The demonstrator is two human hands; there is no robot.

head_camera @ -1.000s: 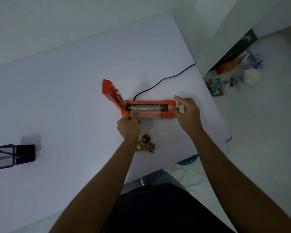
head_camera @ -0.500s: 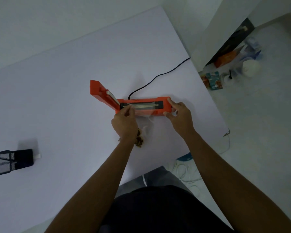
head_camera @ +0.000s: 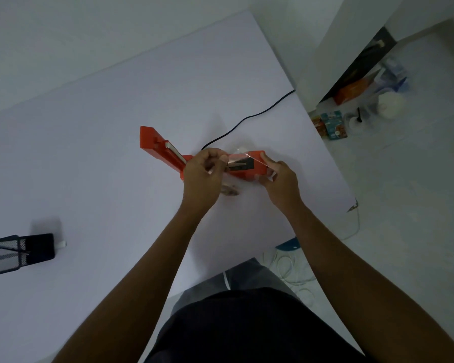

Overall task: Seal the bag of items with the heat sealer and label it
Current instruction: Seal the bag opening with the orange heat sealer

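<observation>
Above the open heat sealer (head_camera: 215, 163), we are now lifting the bag (head_camera: 243, 157) mouth off the sealing strip. Our left hand (head_camera: 201, 176) and right hand (head_camera: 279, 179) are each pinching a top corner, stretching it taut, so we are likely repositioning before sealing.

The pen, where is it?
In the head view, the pen lies at the far left edge of the table, resting across a black mesh tray, well left of the orange sealer.

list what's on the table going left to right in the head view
mesh pen holder → black box → raised sealer lid → left hand → right hand
</observation>
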